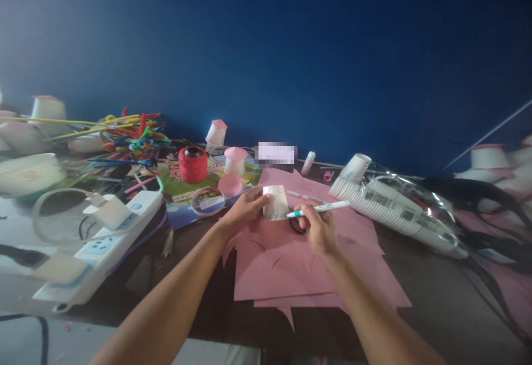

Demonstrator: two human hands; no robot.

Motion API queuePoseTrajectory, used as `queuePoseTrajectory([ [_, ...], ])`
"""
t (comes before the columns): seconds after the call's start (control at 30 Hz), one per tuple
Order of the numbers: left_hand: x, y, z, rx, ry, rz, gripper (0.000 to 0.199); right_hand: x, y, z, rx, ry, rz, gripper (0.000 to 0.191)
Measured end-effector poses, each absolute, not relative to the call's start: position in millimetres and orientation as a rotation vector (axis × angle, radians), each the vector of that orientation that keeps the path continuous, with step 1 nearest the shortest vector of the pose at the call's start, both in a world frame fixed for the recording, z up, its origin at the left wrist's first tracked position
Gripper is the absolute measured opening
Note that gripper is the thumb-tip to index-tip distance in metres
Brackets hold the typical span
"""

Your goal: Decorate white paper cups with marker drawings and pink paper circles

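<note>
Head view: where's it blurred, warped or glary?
Head view, centre: left hand, right hand and marker fairly clear; far left: white cup blurred and stretched; right: glare streaks on the plastic wrap; behind: blue wall darkens toward upper right; pixelated patch hides detail.

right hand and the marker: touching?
Touching. The head view shows the right hand gripping the marker, its teal end sticking out on one side of the grip and its white end on the other.
</note>
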State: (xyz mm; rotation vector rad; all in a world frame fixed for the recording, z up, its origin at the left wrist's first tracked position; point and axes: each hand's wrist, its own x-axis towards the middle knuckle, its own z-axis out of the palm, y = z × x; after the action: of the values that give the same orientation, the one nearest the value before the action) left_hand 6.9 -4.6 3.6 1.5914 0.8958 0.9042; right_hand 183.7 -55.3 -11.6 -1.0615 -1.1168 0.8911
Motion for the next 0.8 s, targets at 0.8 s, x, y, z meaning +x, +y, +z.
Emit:
queuePoseTrajectory([
  [0.8, 7.1, -4.4, 4.6, 1.569, 0.89, 0.899, 0.03, 183.8, -55.0, -4.9, -1.182, -1.044, 0.838, 0.021],
])
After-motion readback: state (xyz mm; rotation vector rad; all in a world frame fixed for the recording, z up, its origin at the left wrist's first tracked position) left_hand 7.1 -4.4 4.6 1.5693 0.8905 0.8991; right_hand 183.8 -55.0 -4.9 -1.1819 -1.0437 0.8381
